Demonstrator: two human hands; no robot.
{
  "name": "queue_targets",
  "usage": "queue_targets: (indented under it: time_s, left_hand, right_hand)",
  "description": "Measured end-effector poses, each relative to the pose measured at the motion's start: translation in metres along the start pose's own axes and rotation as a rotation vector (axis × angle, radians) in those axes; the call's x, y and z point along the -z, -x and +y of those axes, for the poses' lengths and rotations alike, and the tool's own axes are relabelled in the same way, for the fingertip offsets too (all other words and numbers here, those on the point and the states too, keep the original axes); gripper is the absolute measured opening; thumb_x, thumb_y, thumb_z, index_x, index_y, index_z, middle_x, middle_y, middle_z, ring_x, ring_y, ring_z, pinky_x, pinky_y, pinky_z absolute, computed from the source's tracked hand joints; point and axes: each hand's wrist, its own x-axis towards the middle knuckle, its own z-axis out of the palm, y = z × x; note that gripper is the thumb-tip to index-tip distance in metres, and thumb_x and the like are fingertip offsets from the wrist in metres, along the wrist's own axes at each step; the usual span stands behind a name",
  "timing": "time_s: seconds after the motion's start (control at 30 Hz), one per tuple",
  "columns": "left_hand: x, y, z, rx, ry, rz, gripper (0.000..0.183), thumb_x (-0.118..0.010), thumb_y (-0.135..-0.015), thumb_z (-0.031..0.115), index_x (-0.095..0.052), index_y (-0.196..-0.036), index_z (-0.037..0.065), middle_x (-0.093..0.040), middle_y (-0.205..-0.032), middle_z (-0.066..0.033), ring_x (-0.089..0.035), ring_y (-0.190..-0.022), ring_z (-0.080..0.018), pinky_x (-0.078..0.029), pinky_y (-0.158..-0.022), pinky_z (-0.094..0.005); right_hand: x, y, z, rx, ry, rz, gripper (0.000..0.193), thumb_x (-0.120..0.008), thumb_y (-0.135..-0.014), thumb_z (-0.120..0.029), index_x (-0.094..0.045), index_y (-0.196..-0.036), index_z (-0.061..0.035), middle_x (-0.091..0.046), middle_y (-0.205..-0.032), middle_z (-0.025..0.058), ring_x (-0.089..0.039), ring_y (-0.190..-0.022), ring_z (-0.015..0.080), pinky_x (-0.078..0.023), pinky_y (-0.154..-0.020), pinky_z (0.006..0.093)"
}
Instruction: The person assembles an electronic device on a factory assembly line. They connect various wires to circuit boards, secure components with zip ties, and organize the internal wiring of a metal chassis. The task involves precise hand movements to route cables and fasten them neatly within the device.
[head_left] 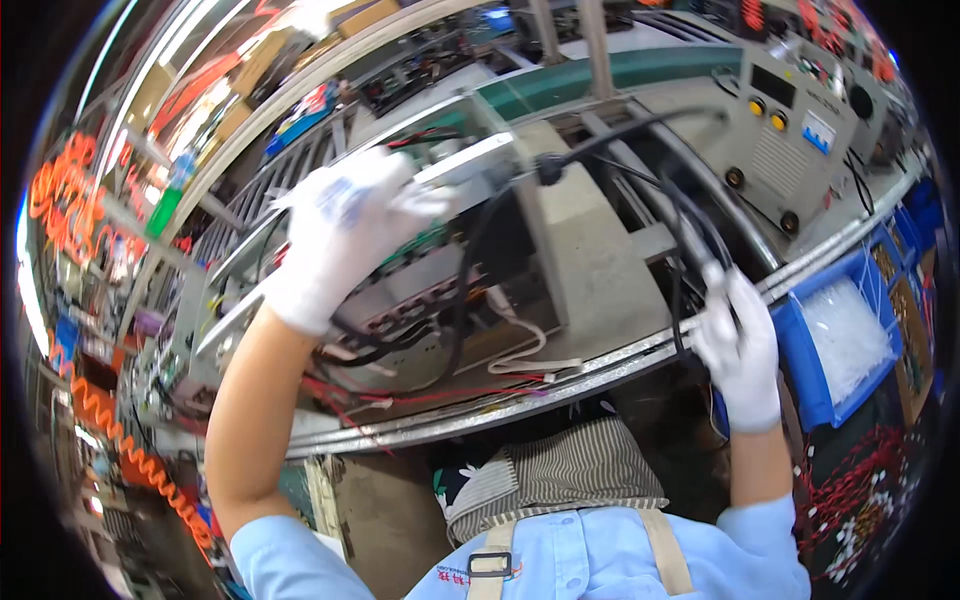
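left arm: bare forearm rises from the lower left, elbow bent, wrist leaning slightly right.
left hand: white-gloved [362, 208], back of the hand uppermost, raised over the open metal chassis [548, 265], fingers bent and pointing right, near its upper edge.
left grip: fingers curled; cannot tell whether they are clamped on anything.
right arm: forearm comes up almost straight from the lower right, the hand tilting up and left.
right hand: white-gloved [740, 350], just beyond the front rail [610, 362], well apart from the left one.
right grip: fingers drawn together on a black cable [690, 208]; the tips are blurred.
black cable: loops above the right hand, over the rollers [722, 190], to the right of the chassis.
chassis: in front of the person, beneath the left hand, with red wires [430, 397] along its near side.
right edge: blue bin [811, 365] of clear plastic pieces, near the right hand.
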Motion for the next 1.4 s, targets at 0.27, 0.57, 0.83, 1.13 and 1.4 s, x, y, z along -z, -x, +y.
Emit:
queue_targets:
  time_s: [0.27, 0.57, 0.83, 1.13, 1.4]
  left_hand:
    - [0.002, 0.001, -0.008, 0.020, 0.093, -0.026, 0.042, -0.063, -0.084, 0.052, -0.067, -0.077, 0.010, -0.067, -0.077, -0.0112, -0.068, -0.074, -0.0309, -0.054, -0.065, -0.0412]
    - [0.006, 0.009, -0.016, 0.079, 0.093, -0.121, 0.027, -0.065, -0.084, 0.033, -0.067, -0.098, 0.010, -0.064, -0.092, -0.0131, -0.065, -0.087, -0.0321, -0.051, -0.075, -0.0405]
    - [0.101, 0.110, -0.069, 0.377, 0.063, 0.217, 0.017, -0.063, -0.085, 0.014, -0.070, -0.100, 0.007, -0.067, -0.091, -0.0136, -0.066, -0.085, -0.0314, -0.052, -0.076, -0.0364]
    - [0.079, 0.252, 0.027, 0.482, 0.159, -0.475, 0.041, -0.067, -0.087, 0.029, -0.056, -0.122, 0.012, -0.064, -0.077, -0.0141, -0.065, -0.068, -0.0328, -0.051, -0.058, -0.0423]
    - [0.084, 0.248, 0.037, 0.683, 1.275, -0.804, 0.033, -0.057, -0.091, 0.023, -0.061, -0.117, 0.003, -0.066, -0.071, -0.0078, -0.065, -0.066, -0.0238, -0.052, -0.066, -0.0329]
  right_hand:
    - [0.054, 0.241, -0.022, -0.582, -0.014, -0.209, 0.037, -0.074, -0.086, -0.027, -0.067, -0.089, 0.0097, -0.046, -0.048, 0.0036, -0.038, -0.040, 0.0100, -0.025, -0.039, 0.0287]
    - [0.155, 0.404, 0.068, -0.967, -0.001, 0.423, 0.019, -0.073, -0.084, -0.020, -0.064, -0.090, -0.0052, -0.048, -0.057, 0.0001, -0.044, -0.048, 0.0122, -0.037, -0.050, 0.0295]
    - [0.107, 0.195, 0.052, -0.458, 1.672, -0.461, 0.049, -0.067, -0.080, -0.011, -0.058, -0.126, 0.0028, -0.064, -0.124, 0.0142, -0.059, -0.116, 0.0234, -0.044, -0.101, 0.0330]
    - [-0.107, -0.077, 0.037, 0.732, 1.143, -0.138, 0.050, -0.053, -0.101, -0.024, -0.042, -0.143, 0.0001, -0.046, -0.146, 0.0160, -0.041, -0.137, 0.0260, -0.029, -0.114, 0.0371]
    - [-0.092, -0.108, 0.021, 0.466, 1.128, -0.030, 0.041, -0.050, -0.103, -0.036, -0.065, -0.113, 0.0006, -0.051, -0.076, -0.0054, -0.038, -0.065, 0.0036, -0.035, -0.061, 0.0209]
